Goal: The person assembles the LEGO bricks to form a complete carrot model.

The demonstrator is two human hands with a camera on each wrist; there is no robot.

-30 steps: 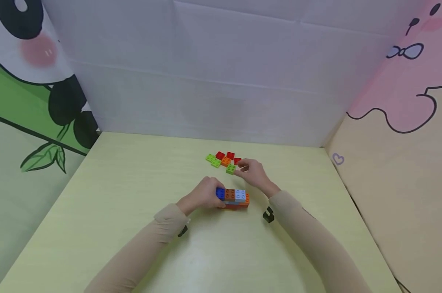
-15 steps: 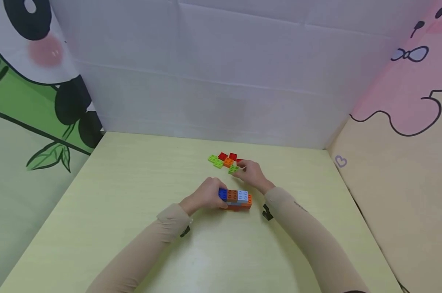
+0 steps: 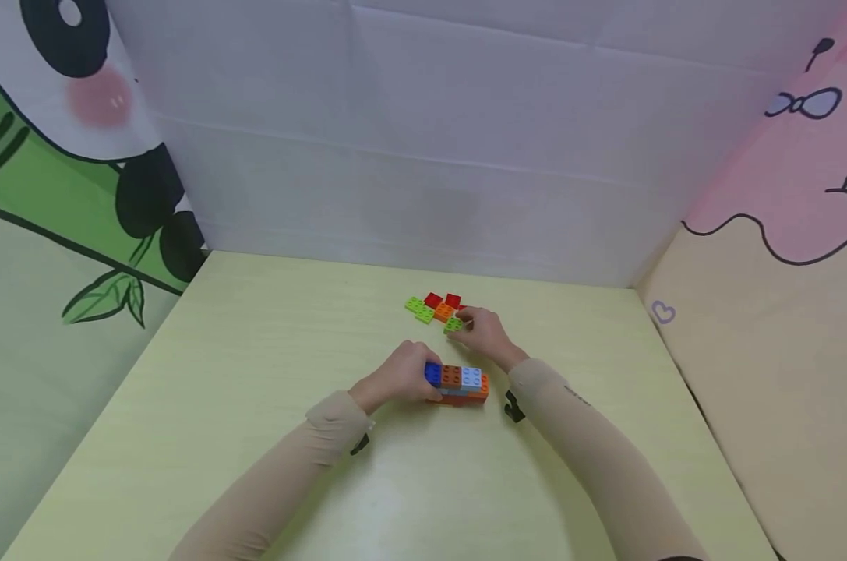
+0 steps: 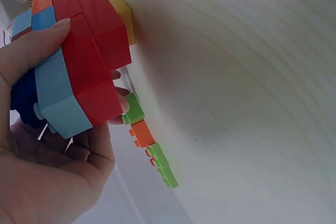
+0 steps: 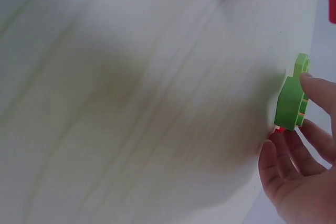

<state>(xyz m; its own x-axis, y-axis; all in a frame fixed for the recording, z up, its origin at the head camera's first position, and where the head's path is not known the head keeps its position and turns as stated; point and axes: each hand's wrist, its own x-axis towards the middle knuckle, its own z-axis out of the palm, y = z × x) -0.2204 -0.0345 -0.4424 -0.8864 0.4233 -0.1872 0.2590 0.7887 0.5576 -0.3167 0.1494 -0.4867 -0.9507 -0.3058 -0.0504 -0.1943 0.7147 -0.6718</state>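
Note:
My left hand [image 3: 398,374] grips the left end of a block built of toy building bricks [image 3: 458,380]. Blue, brown and pale-blue bricks form its top, with orange and red ones below. In the left wrist view the thumb lies along the red bricks [image 4: 86,66], and a yellow brick [image 4: 122,17] shows at the block's bottom. Farther back, my right hand [image 3: 485,333] has thumb and fingers on opposite sides of a green brick [image 3: 453,325], pinching it at the near edge of the loose bricks. The right wrist view shows this green brick [image 5: 287,103] between thumb and fingertips.
Beside the right hand lie loose bricks: an orange one [image 3: 443,312], light-green ones [image 3: 420,310] and red ones [image 3: 453,300]. They rest on a pale table [image 3: 290,312]. A grey-white wall [image 3: 395,195] stands behind, with printed panels at left and right.
The right thumb and fingers have closed in around the green brick. The left hand keeps its hold on the block. The whole scene has shifted slightly right in view.

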